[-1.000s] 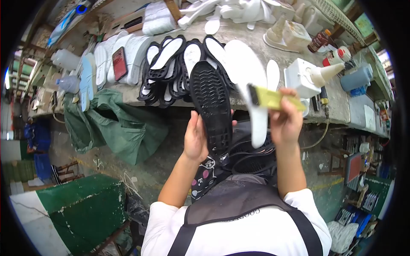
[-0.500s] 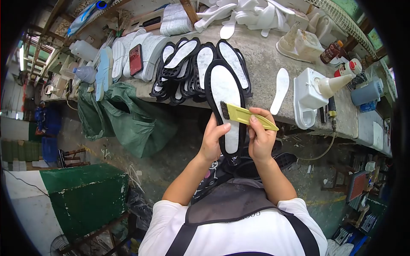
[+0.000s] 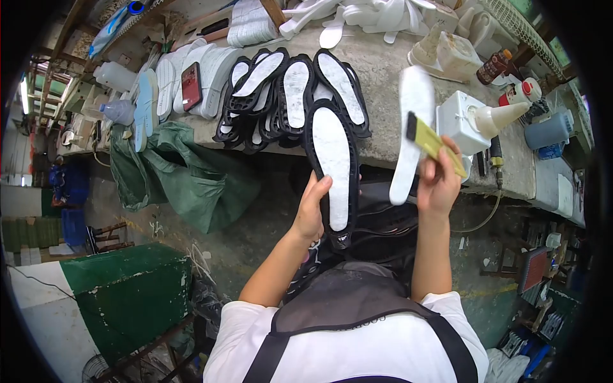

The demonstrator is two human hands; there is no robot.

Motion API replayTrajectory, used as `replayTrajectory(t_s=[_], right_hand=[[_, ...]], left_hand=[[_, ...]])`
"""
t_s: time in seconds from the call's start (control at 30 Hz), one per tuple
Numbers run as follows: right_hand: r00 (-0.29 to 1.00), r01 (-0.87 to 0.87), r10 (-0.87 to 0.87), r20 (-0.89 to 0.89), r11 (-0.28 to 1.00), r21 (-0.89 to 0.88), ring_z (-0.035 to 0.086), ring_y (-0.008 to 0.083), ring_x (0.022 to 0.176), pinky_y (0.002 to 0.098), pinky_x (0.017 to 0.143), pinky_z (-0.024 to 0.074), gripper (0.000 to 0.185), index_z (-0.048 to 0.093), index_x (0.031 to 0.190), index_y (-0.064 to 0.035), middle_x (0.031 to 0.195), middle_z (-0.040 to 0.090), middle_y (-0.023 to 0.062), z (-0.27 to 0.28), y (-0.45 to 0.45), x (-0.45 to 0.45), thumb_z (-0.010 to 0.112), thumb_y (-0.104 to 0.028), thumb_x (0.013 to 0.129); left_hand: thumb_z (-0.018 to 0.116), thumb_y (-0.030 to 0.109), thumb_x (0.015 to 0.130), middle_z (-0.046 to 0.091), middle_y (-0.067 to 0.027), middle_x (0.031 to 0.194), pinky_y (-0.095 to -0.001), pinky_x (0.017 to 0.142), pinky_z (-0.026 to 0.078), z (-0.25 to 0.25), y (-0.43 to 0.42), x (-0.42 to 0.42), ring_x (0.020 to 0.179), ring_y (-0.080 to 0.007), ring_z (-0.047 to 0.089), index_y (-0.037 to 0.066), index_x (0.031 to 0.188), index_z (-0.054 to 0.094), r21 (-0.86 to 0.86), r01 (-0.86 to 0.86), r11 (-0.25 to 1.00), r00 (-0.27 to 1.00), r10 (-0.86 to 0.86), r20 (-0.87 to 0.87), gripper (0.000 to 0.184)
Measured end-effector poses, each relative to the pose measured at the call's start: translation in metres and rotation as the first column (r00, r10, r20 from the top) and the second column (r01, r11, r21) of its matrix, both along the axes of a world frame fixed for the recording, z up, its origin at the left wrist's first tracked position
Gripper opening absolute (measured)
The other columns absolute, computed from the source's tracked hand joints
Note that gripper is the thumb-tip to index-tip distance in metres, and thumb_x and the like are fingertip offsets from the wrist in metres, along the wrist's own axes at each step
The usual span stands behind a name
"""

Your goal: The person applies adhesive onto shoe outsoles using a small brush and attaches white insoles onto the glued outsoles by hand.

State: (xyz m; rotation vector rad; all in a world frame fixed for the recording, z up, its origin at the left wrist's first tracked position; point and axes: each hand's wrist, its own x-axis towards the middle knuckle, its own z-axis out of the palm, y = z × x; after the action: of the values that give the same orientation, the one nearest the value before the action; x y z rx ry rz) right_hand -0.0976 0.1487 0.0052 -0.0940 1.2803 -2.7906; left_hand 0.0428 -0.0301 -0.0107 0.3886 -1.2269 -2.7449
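My left hand [image 3: 311,207] is closed around the heel half of a black shoe sole [image 3: 347,220] whose top carries a white fabric layer. The sole is held with its toe pointing at the bench. In my right hand [image 3: 439,185] is a yellow-handled brush [image 3: 431,145] with short dark bristles. A loose white insole [image 3: 408,153] is raised off the bench beside that hand, its upper end blurred by motion. Its lower part lies close to my right fingers; their exact grip on it is hidden.
Several black soles with white tops [image 3: 295,96] are piled on the concrete bench [image 3: 383,96]. A white glue container with a cone nozzle [image 3: 463,121] stands at right. Farther left are a red phone [image 3: 191,86] on stacked insoles and a green cloth [image 3: 185,172] hanging down.
My right hand has moved right, taking the brush off the sole. The white insole that lay on the bench is now lifted and shifted towards me. My left hand still holds the sole.
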Motion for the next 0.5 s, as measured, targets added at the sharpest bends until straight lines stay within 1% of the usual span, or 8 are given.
replayTrajectory(t_s=[0.07, 0.13, 0.23, 0.27, 0.33, 0.37, 0.47, 0.5], right_hand=[[0.994, 0.109, -0.104, -0.031, 0.969, 0.223, 0.050, 0.0051, 0.052, 0.0176, 0.045, 0.0359, 0.019, 0.059, 0.114, -0.0018, 0.077, 0.059, 0.0026, -0.019, 0.009, -0.024, 0.054, -0.005, 0.096], [0.985, 0.158, -0.172, -0.010, 0.877, 0.454, 0.055, 0.0051, 0.055, 0.0175, 0.044, 0.0380, 0.020, 0.057, 0.117, -0.0025, 0.075, 0.059, 0.0020, -0.075, 0.010, -0.047, 0.054, -0.008, 0.098], [0.978, 0.209, -0.144, -0.153, 0.742, 0.637, 0.053, 0.0051, 0.054, 0.0194, 0.048, 0.0398, 0.019, 0.058, 0.117, -0.0034, 0.071, 0.059, 0.0022, -0.092, 0.005, -0.057, 0.053, -0.009, 0.099], [0.972, 0.232, -0.138, -0.191, 0.702, 0.673, 0.052, 0.0052, 0.054, 0.0197, 0.049, 0.0400, 0.019, 0.059, 0.116, -0.0035, 0.070, 0.059, 0.0021, -0.095, 0.004, -0.060, 0.053, -0.009, 0.099], [0.955, 0.284, -0.116, -0.273, 0.627, 0.725, 0.052, 0.0057, 0.055, 0.0199, 0.050, 0.0408, 0.018, 0.060, 0.115, -0.0038, 0.070, 0.059, 0.0015, -0.095, 0.003, -0.065, 0.052, -0.009, 0.099], [0.960, 0.268, -0.110, -0.259, 0.633, 0.726, 0.054, 0.0065, 0.056, 0.0204, 0.051, 0.0414, 0.018, 0.061, 0.114, -0.0035, 0.072, 0.061, 0.0028, -0.092, 0.005, -0.065, 0.052, -0.008, 0.099], [0.965, 0.258, -0.165, -0.204, 0.734, 0.628, 0.060, 0.0092, 0.063, 0.0223, 0.052, 0.0431, 0.019, 0.060, 0.115, -0.0028, 0.085, 0.065, 0.0071, -0.079, 0.003, -0.068, 0.054, -0.009, 0.098], [0.942, 0.324, -0.211, -0.261, 0.774, 0.545, 0.061, 0.0094, 0.064, 0.0218, 0.053, 0.0437, 0.019, 0.060, 0.114, -0.0019, 0.087, 0.065, 0.0073, -0.068, 0.003, -0.067, 0.053, -0.007, 0.098]], left_hand=[[0.042, 0.033, 0.098, 0.057, -0.0248, 0.126, -0.0439, 0.097, 0.050, -0.002, 0.001, -0.010, 0.108, -0.0314, 0.062, -0.001, 0.139, 0.035, 0.029, 0.028, 0.999, 1.000, -0.028, -0.013, 0.054], [0.041, 0.033, 0.098, 0.057, -0.0254, 0.125, -0.0436, 0.099, 0.049, -0.005, 0.011, -0.037, 0.110, -0.0324, 0.062, -0.001, 0.138, 0.036, 0.042, 0.075, 0.996, 0.997, -0.073, -0.040, 0.053], [0.045, 0.027, 0.094, 0.058, -0.0245, 0.126, -0.0444, 0.103, 0.045, -0.027, 0.030, -0.078, 0.117, -0.0331, 0.058, -0.001, 0.139, 0.037, 0.106, 0.102, 0.989, 0.991, -0.092, -0.099, 0.054], [0.047, 0.025, 0.091, 0.057, -0.0238, 0.127, -0.0448, 0.104, 0.044, -0.047, 0.035, -0.091, 0.119, -0.0332, 0.057, -0.001, 0.139, 0.036, 0.082, 0.079, 0.993, 0.995, -0.073, -0.071, 0.055], [0.047, 0.020, 0.087, 0.056, -0.0216, 0.130, -0.0432, 0.107, 0.041, -0.056, 0.047, -0.112, 0.122, -0.0323, 0.055, -0.001, 0.140, 0.035, 0.043, 0.080, 0.996, 0.995, -0.077, -0.060, 0.059], [0.048, 0.017, 0.084, 0.055, -0.0208, 0.130, -0.0427, 0.108, 0.040, -0.062, 0.051, -0.118, 0.123, -0.0319, 0.054, -0.001, 0.141, 0.034, 0.037, 0.096, 0.995, 0.994, -0.094, -0.053, 0.061], [0.048, 0.013, 0.079, 0.055, -0.0200, 0.131, -0.0421, 0.109, 0.039, -0.066, 0.056, -0.120, 0.125, -0.0315, 0.053, 0.000, 0.142, 0.032, 0.015, 0.102, 0.995, 0.995, -0.101, -0.020, 0.067], [0.047, 0.012, 0.077, 0.055, -0.0201, 0.131, -0.0419, 0.110, 0.038, -0.057, 0.056, -0.119, 0.126, -0.0308, 0.052, 0.000, 0.144, 0.030, 0.014, 0.108, 0.994, 0.994, -0.108, -0.036, 0.070]])
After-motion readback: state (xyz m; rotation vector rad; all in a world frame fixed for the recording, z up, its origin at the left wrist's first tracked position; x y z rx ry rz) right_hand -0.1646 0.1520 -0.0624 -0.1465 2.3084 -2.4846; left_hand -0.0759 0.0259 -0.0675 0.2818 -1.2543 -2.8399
